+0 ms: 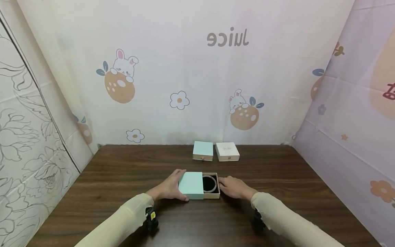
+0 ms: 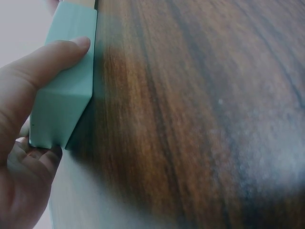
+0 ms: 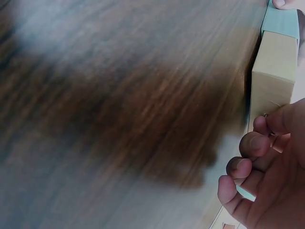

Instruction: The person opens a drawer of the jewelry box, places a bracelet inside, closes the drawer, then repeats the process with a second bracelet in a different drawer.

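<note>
My left hand [image 1: 166, 187] grips the mint-green sleeve [image 1: 190, 185] of a small jewellery box, its thumb along the near side and its fingers round the far side. The cream drawer [image 1: 211, 196] stands partly out of the sleeve's right end. On the drawer's black lining lies a pale bangle [image 1: 216, 184], its left edge close to the sleeve. At the drawer's right end is my right hand [image 1: 235, 187]. Its thumb and index finger pinch the small pull tab on the drawer's end face [image 3: 272, 88], while the other fingers curl loosely below; the tab itself is mostly hidden.
Behind the hands, a mint-green drawer box [image 1: 203, 149] and a white one [image 1: 227, 151] stand side by side, both shut. The dark wooden table [image 1: 129, 164] ends at a printed curtain [image 1: 185, 68], with more curtains along the left and right sides.
</note>
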`<action>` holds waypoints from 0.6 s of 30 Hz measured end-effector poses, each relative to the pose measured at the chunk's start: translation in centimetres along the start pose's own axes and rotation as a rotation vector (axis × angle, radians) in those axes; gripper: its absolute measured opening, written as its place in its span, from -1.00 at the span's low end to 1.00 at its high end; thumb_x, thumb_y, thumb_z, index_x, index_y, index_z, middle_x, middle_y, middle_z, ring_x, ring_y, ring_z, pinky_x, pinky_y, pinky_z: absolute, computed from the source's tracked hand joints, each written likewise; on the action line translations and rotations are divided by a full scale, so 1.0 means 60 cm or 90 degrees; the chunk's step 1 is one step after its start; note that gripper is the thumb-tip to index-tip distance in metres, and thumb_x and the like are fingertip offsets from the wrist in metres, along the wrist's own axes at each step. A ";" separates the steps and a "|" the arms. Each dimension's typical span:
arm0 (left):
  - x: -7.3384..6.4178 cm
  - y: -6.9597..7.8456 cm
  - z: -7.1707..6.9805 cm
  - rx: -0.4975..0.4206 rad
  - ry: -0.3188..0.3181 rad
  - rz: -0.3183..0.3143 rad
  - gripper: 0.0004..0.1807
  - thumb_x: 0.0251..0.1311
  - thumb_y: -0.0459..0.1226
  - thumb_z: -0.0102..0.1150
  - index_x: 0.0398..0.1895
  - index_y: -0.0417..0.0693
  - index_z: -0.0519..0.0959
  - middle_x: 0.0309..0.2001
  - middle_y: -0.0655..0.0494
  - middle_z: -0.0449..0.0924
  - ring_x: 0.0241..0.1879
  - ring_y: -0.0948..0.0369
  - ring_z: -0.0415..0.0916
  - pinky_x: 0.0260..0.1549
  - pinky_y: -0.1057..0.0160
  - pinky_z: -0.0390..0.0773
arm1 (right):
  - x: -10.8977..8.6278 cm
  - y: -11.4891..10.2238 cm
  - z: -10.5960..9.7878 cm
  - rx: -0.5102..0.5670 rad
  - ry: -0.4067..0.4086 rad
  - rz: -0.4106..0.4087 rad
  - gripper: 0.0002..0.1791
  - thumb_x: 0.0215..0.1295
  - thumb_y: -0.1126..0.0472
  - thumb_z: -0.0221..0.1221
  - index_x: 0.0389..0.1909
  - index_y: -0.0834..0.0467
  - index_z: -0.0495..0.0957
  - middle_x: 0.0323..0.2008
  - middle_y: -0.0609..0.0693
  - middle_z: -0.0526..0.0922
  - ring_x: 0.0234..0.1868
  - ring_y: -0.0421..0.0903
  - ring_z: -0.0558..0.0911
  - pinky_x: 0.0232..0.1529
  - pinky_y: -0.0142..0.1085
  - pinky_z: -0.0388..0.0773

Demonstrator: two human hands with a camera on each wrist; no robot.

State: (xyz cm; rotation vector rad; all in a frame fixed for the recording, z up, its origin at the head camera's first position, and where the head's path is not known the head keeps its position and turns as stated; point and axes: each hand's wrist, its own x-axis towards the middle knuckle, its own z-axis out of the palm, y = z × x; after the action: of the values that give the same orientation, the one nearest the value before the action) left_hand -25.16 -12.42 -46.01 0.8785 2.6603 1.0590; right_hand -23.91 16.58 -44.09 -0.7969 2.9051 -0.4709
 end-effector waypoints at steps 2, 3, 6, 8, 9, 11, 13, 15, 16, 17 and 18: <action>0.001 -0.001 0.000 0.000 0.002 0.000 0.20 -0.24 -0.04 0.55 0.43 -0.32 0.06 0.26 -0.14 0.17 0.05 0.07 0.30 0.02 0.02 0.36 | 0.002 -0.001 0.000 -0.003 0.001 0.000 -0.81 0.43 0.23 -0.04 -0.38 0.04 0.50 -0.63 -0.16 0.39 -0.57 -0.20 0.37 -0.45 -0.22 0.36; 0.001 -0.001 0.000 -0.001 0.002 -0.001 0.20 -0.24 -0.04 0.55 0.43 -0.32 0.05 0.26 -0.14 0.17 0.05 0.06 0.29 0.01 0.02 0.36 | 0.003 -0.002 0.000 -0.005 0.001 0.000 -0.81 0.43 0.23 -0.03 -0.39 0.04 0.50 -0.63 -0.17 0.39 -0.57 -0.20 0.37 -0.45 -0.21 0.36; 0.002 0.000 -0.001 0.000 -0.001 -0.006 0.21 -0.24 -0.04 0.55 0.44 -0.30 0.05 0.27 -0.14 0.16 0.06 0.07 0.29 0.02 0.02 0.36 | 0.006 -0.004 0.000 -0.005 0.002 -0.001 -0.81 0.42 0.22 -0.03 -0.37 0.04 0.51 -0.62 -0.17 0.40 -0.56 -0.20 0.38 -0.44 -0.21 0.37; 0.002 0.001 -0.001 -0.001 -0.001 -0.008 0.21 -0.24 -0.04 0.55 0.44 -0.29 0.05 0.27 -0.13 0.15 0.06 0.07 0.29 0.02 0.03 0.36 | 0.007 -0.005 0.001 -0.006 0.003 -0.003 -0.82 0.42 0.22 -0.02 -0.37 0.05 0.51 -0.61 -0.17 0.41 -0.56 -0.20 0.39 -0.43 -0.21 0.38; 0.002 0.002 -0.001 -0.002 -0.001 -0.009 0.21 -0.24 -0.04 0.55 0.44 -0.29 0.05 0.27 -0.13 0.15 0.06 0.07 0.29 0.02 0.03 0.35 | 0.007 -0.006 0.001 -0.004 0.003 -0.004 -0.82 0.42 0.23 -0.02 -0.37 0.05 0.51 -0.61 -0.17 0.41 -0.56 -0.20 0.39 -0.43 -0.21 0.38; 0.002 0.002 -0.001 -0.002 -0.001 -0.010 0.21 -0.24 -0.04 0.55 0.44 -0.29 0.05 0.27 -0.13 0.16 0.06 0.07 0.29 0.02 0.03 0.35 | 0.008 -0.007 0.002 -0.003 0.003 -0.004 -0.82 0.42 0.22 -0.02 -0.37 0.05 0.52 -0.62 -0.17 0.41 -0.56 -0.20 0.39 -0.43 -0.21 0.38; 0.001 0.002 -0.001 -0.001 -0.001 -0.011 0.20 -0.24 -0.04 0.55 0.44 -0.29 0.05 0.27 -0.13 0.16 0.06 0.07 0.29 0.02 0.03 0.35 | 0.009 -0.009 0.002 -0.003 0.002 -0.003 -0.81 0.42 0.22 -0.03 -0.37 0.05 0.51 -0.62 -0.17 0.40 -0.56 -0.20 0.39 -0.43 -0.22 0.38; 0.001 0.002 -0.001 -0.001 -0.001 -0.012 0.20 -0.24 -0.04 0.55 0.44 -0.28 0.05 0.27 -0.12 0.16 0.06 0.07 0.29 0.02 0.03 0.35 | 0.009 -0.010 0.003 -0.001 0.001 -0.004 -0.81 0.42 0.22 -0.04 -0.37 0.05 0.51 -0.62 -0.17 0.40 -0.56 -0.19 0.38 -0.43 -0.21 0.37; 0.001 0.002 0.000 -0.002 -0.001 -0.012 0.21 -0.24 -0.04 0.55 0.44 -0.28 0.05 0.27 -0.12 0.16 0.06 0.07 0.29 0.02 0.03 0.35 | 0.010 -0.011 0.003 -0.002 -0.001 -0.003 -0.81 0.42 0.22 -0.04 -0.36 0.04 0.51 -0.62 -0.17 0.40 -0.56 -0.19 0.38 -0.43 -0.21 0.37; 0.001 0.001 0.000 -0.002 -0.001 -0.012 0.21 -0.24 -0.04 0.55 0.44 -0.28 0.05 0.27 -0.12 0.16 0.06 0.07 0.29 0.02 0.03 0.35 | 0.010 -0.012 0.004 -0.003 -0.003 -0.003 -0.81 0.43 0.22 -0.04 -0.37 0.04 0.51 -0.62 -0.17 0.40 -0.57 -0.20 0.38 -0.43 -0.21 0.37; 0.001 0.001 0.000 -0.002 -0.001 -0.012 0.21 -0.24 -0.04 0.55 0.44 -0.28 0.05 0.27 -0.12 0.16 0.06 0.07 0.29 0.02 0.03 0.35 | 0.011 -0.012 0.004 -0.005 -0.005 -0.003 -0.81 0.43 0.22 -0.05 -0.36 0.04 0.51 -0.62 -0.17 0.40 -0.56 -0.20 0.38 -0.42 -0.22 0.37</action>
State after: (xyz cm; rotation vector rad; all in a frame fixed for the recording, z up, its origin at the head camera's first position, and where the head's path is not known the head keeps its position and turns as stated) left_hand -25.17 -12.35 -45.98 0.8528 2.6591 1.0575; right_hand -24.07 15.59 -44.10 -0.8043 2.9007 -0.4568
